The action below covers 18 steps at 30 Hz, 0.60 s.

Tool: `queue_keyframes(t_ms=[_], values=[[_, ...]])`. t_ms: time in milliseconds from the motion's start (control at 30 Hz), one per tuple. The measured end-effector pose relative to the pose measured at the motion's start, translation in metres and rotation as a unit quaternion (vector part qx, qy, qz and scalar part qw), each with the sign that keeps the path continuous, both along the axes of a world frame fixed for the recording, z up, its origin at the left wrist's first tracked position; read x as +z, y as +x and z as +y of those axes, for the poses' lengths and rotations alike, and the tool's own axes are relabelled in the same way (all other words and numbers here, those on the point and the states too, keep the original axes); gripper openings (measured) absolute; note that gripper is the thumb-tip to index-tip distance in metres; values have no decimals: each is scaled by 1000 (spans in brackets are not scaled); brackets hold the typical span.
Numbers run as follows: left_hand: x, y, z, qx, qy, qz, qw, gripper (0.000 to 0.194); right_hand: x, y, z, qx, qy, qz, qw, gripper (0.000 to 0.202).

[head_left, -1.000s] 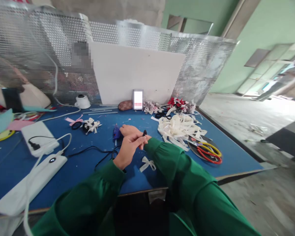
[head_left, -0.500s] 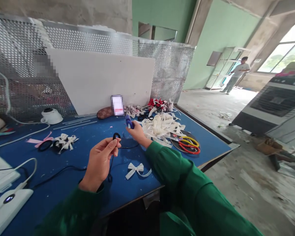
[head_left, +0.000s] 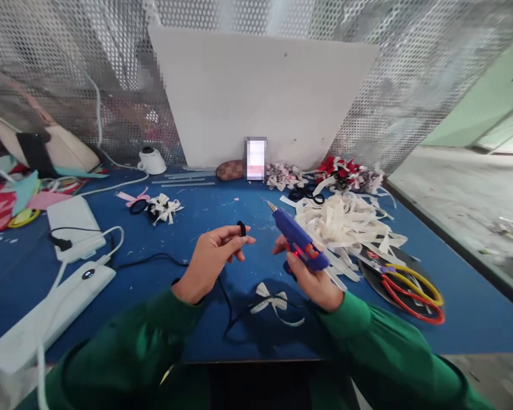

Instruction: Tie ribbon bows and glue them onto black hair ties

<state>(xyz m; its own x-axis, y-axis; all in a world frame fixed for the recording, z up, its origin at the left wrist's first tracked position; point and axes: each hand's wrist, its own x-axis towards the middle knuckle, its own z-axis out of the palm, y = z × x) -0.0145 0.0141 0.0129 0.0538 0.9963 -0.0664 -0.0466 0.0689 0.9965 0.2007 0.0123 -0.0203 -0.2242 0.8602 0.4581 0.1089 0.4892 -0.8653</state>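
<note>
One white bow (head_left: pixel 270 297) had the left hand (head_left: pixel 207 263) beyond its left side, pinching a black hair tie (head_left: pixel 241 229), and the right hand (head_left: pixel 315 285) beyond its right, gripping a glue gun (head_left: pixel 297 232), nozzle (head_left: pixel 272 206) aimed away, presumably to spare skin.

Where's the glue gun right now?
Head view, just right of centre: the blue glue gun is in the right hand, nozzle pointing up and left, overlapping the left side of the cream ribbon pile.

On the table (head_left: pixel 226 205), the bow (head_left: pixel 265 292) lies left of the scissors (head_left: pixel 388 269), before the ribbon heap (head_left: pixel 337 219) and phone (head_left: pixel 256 159).
</note>
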Motion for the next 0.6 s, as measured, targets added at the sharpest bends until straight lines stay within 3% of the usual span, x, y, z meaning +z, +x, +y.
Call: queue_keyframes(t_ms=[200, 433, 600], values=[[1, -2, -1, -20, 10, -15, 1000, 33, 7, -2, -19, 54, 12, -38, 998, 8], [3, -1, -2, -18, 20, -36, 999, 36, 11, 1, -22, 35, 21, -95, 995, 8], [4, -2, -3, -17, 17, -32, 999, 35, 5, 2, -27, 19, 39, -107, 993, 9]])
